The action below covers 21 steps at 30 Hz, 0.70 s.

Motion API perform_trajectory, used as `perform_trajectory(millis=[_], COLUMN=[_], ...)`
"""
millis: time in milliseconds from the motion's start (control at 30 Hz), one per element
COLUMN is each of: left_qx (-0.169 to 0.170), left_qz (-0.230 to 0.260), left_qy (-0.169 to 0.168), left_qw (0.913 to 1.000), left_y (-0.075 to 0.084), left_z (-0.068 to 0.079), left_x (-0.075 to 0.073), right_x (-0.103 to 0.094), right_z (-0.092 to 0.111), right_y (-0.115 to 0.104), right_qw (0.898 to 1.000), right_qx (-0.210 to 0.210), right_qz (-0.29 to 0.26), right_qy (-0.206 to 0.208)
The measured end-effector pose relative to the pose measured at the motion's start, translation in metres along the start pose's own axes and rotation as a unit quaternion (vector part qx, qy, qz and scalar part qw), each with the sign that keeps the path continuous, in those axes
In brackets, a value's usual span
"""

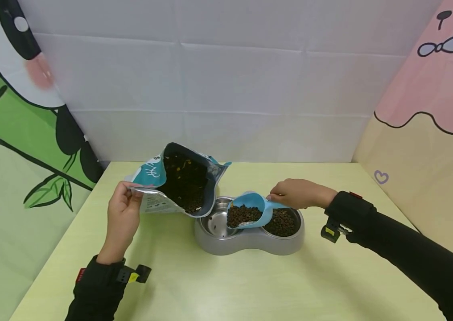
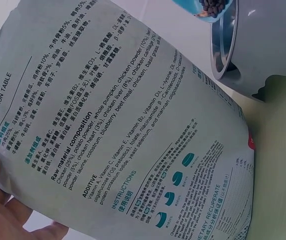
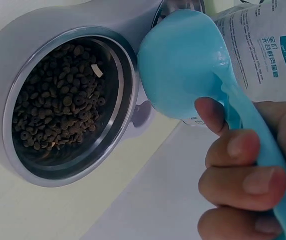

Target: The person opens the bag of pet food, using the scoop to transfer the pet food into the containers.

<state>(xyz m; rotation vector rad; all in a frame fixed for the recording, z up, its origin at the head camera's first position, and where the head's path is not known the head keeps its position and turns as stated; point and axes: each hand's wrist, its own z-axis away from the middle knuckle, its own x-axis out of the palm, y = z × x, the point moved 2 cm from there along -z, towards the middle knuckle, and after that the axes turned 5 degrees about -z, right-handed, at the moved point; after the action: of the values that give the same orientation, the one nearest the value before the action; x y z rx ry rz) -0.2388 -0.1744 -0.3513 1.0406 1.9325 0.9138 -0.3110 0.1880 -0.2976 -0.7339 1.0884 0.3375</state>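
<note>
My left hand [image 1: 124, 216] grips the rim of a pet food bag [image 2: 117, 115], which is tilted with its mouth toward me and shows brown kibble inside. My right hand [image 1: 300, 193] holds a blue scoop [image 1: 267, 211] by its handle, fingers curled round it in the right wrist view. Brown kibble [image 1: 244, 215] fills the scoop, which is above the middle of a grey double bowl [image 1: 246, 244]. In the right-hand bowl lies a heap of kibble [image 3: 62, 97]. A few pieces show in the left steel bowl [image 1: 219, 223], partly hidden by bag and scoop.
The double bowl stands on a pale yellow-green table [image 1: 226, 290]. A white creased sheet [image 1: 234, 80] hangs behind it. Cartoon-printed cloths flank the table, green on the left [image 1: 14, 178] and pink and cream on the right [image 1: 423, 147].
</note>
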Motion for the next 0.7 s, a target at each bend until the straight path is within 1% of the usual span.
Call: perform_trajectory(millis=[233,467,700], left_qx=[0.003,0.002,0.004], left_qz=[0.006,0.009,0.013], left_qy=[0.0,-0.005,-0.005], left_qw=[1.0,0.9999,0.9999], left_y=[-0.004,-0.007,-0.009], left_z=[-0.001,-0.003,-0.002], left_x=[0.001,0.002,0.003], right_x=[-0.002,-0.003,-0.003], right_z=[-0.008,-0.012,-0.013], right_y=[-0.007,-0.01,-0.013], right_qw=[0.998,0.996,0.993], right_qx=[-0.007,-0.002,0.005], right_qz=[0.057,0.084,0.111], right_qy=[0.009,0.009,0.026])
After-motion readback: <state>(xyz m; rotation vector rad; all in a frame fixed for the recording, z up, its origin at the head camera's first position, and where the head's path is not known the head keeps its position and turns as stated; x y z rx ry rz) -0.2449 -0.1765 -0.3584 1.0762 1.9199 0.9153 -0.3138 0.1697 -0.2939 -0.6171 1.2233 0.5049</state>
